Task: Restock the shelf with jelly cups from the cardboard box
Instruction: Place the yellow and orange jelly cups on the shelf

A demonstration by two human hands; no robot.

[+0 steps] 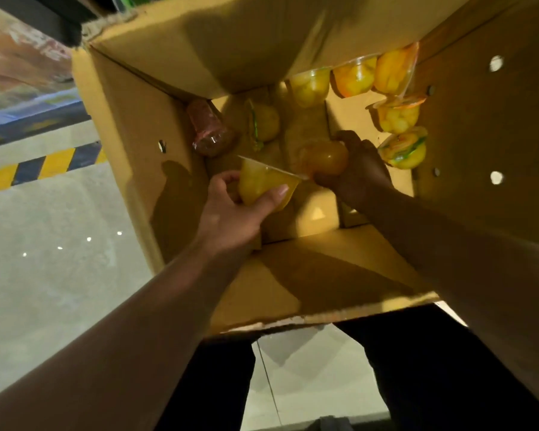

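Fingers first: left hand (231,213) has thumb and fingertips curled round a yellow jelly cup (262,185), narrow grip on the tub wall, cup tilted w/ its rim pointing up-left. Right hand (360,169) is deep in shadow but looks wrapped round an amber jelly cup (325,157), palm over it; exact finger spread I can't tell. Both cups are low inside the cardboard box (131,119), nearly touching each other. More cups (399,116) lie loose along the right wall and far side, plus a reddish one (210,132) on the left, all tipped on their sides. Shelf isn't clearly in view. Risks, as I judge it: the two held cups could knock rims on the way up; the left grip is fingertip-only on a smooth taper, so it could slip; a forearm could catch a box flap and shift the box on the floor (59,228).
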